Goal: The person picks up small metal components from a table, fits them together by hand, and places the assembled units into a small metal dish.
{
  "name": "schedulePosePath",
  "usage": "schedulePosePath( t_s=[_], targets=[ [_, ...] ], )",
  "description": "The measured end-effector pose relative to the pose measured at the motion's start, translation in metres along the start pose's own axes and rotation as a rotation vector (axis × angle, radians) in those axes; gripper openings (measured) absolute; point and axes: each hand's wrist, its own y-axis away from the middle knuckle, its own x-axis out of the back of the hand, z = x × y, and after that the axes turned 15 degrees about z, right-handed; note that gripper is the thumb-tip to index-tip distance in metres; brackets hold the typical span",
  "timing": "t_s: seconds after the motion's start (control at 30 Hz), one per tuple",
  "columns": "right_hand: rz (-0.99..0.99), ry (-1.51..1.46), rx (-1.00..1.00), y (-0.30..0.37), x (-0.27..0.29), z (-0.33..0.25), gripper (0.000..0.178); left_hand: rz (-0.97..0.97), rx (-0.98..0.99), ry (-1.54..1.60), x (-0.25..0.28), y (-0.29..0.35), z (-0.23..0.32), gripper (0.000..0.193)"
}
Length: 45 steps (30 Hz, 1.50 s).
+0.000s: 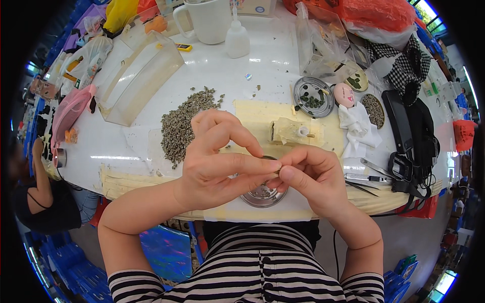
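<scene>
My left hand (214, 169) and my right hand (316, 177) meet fingertip to fingertip above the near edge of the table. Between their thumbs and forefingers they pinch a tiny dark yellowish part (277, 172), mostly hidden by the fingers. Under the hands sits a round metal dish (268, 203) with small bits in it, partly covered. Left of and beyond my left hand lies a heap of small grey metallic parts (184, 121). Just beyond my right hand stands a tape-wrapped block (283, 132) with a short white tube (303, 131) on it.
A round dish of dark green pieces (314, 96), a pink round object (344, 95) and crumpled white tissue (359, 129) lie to the right. Tweezers and a cutter knife (366, 178) are near the right edge. A white mug (209, 22) and squeeze bottle (237, 40) stand at the back.
</scene>
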Motion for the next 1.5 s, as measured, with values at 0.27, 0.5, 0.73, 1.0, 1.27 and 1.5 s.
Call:
schedulePosePath(
  t_s=[0.27,0.5,0.73,1.0,1.27,1.5],
  targets=[
    [0.054,0.551,0.758,0.000,-0.005,-0.002,0.022,0.037,-0.011,-0.147,0.001,0.001,0.003,0.027],
    [0.108,0.272,0.352,0.002,-0.007,0.003,0.021,0.037,-0.004,-0.069,0.002,0.001,0.002,0.028],
    [-0.008,0.033,0.036,-0.001,0.000,0.001,0.020,0.032,-0.062,-0.066,-0.002,0.002,0.002,0.029],
    [0.091,0.304,0.432,0.003,-0.005,0.001,0.018,0.048,-0.020,-0.156,0.001,0.000,0.004,0.027],
    [0.121,0.096,0.213,0.003,-0.008,-0.001,0.020,0.036,0.041,-0.052,0.002,0.001,0.000,0.025],
    [0.016,0.004,0.029,0.000,-0.002,-0.002,0.022,0.018,-0.023,-0.048,0.000,0.000,0.000,0.028]
  ],
)
